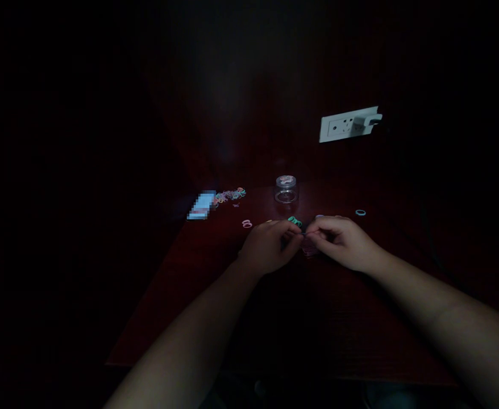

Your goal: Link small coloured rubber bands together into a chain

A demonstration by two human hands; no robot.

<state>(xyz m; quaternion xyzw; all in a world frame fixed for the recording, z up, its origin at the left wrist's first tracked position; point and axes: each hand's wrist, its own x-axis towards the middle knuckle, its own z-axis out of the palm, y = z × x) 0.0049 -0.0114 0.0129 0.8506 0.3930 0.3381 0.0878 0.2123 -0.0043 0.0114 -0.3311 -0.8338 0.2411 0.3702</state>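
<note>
Above the dark red table (pixel 181 278), my left hand (pixel 270 244) and my right hand (pixel 343 241) meet fingertip to fingertip. Both pinch a small, thin hair tie (pixel 304 233), mostly hidden by the fingers and dim in the low light. Just behind the fingertips lie green hair ties (pixel 294 221). Below them, partly covered by my right hand, is a little group of purple hair ties (pixel 309 249). Pink hair ties (pixel 246 224) rest to the left of my left hand, and a light blue hair tie (pixel 361 212) lies beyond my right hand.
A clear lidded jar (pixel 286 190) stands behind my hands. Farther left, a heap of mixed-colour hair ties (pixel 230 196) sits beside a bright, pixelated rectangular object (pixel 202 205). A white wall socket (pixel 347 125) with a plug is at the upper right. The surroundings are very dark.
</note>
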